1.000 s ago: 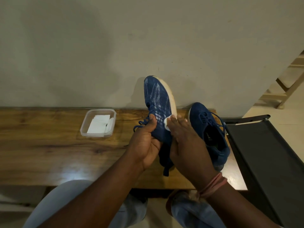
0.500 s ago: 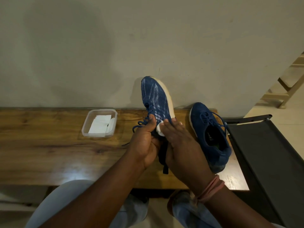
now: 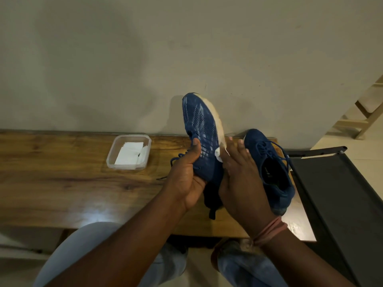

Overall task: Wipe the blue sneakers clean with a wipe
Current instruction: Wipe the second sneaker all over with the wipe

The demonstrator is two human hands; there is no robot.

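Above the wooden table (image 3: 62, 183), my left hand (image 3: 186, 179) grips the raised blue sneaker (image 3: 202, 129) — my right hand (image 3: 240, 179) presses a white wipe (image 3: 219, 155) against its sole edge.

plain pale wall (image 3: 124, 59); wooden bench (image 3: 62, 183) against it; black frame (image 3: 342, 193) right; pale floor (image 3: 342, 143).
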